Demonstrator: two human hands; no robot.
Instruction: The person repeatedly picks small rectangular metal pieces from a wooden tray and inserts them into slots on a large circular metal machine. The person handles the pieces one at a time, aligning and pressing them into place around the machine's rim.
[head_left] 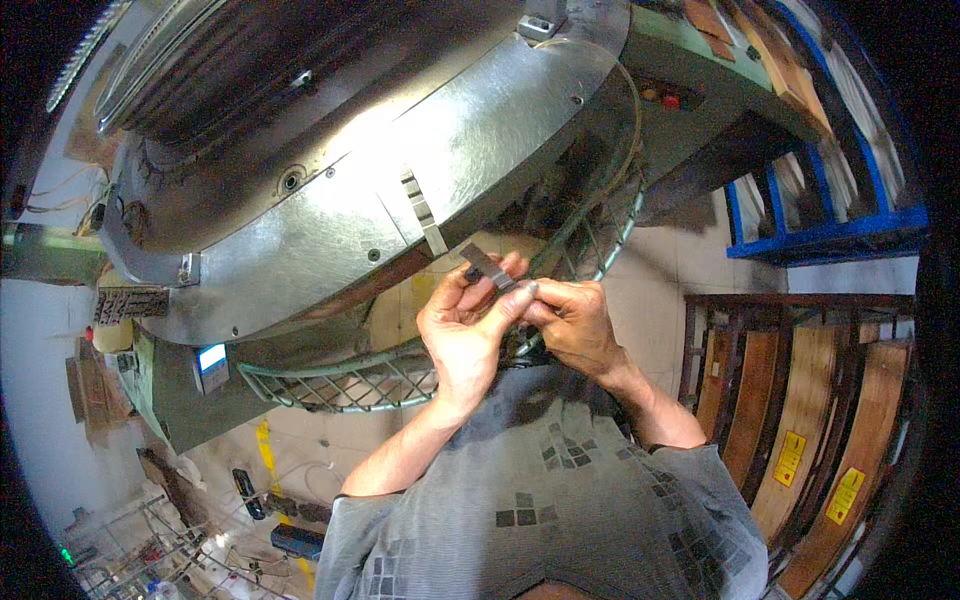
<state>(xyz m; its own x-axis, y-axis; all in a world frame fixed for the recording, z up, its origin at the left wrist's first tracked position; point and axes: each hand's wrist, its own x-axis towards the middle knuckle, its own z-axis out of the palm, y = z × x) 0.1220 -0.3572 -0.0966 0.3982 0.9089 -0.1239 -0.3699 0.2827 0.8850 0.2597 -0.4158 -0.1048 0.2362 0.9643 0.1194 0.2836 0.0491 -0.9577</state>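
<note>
In front of my chest, both hands meet around a short grey metal strip (487, 267) that looks segmented. My left hand (462, 325) is closed on it, with fingers behind and thumb along its lower end. A small dark spot shows by its fingertips; I cannot make out what it is. My right hand (575, 325) pinches at the strip's lower end, its fingertips against my left thumb. Just beyond, a similar row of metal pieces (424, 213) lies across the shiny curved metal rim (470, 150) of a large machine, its near end jutting past the edge.
A green mesh guard (345, 388) curves between me and the machine. A small lit display (212, 358) sits at its left. On the right stand a blue rack (830, 235) and a shelf with long wooden boards (808, 425). Cluttered wire racking (170, 545) fills the lower left.
</note>
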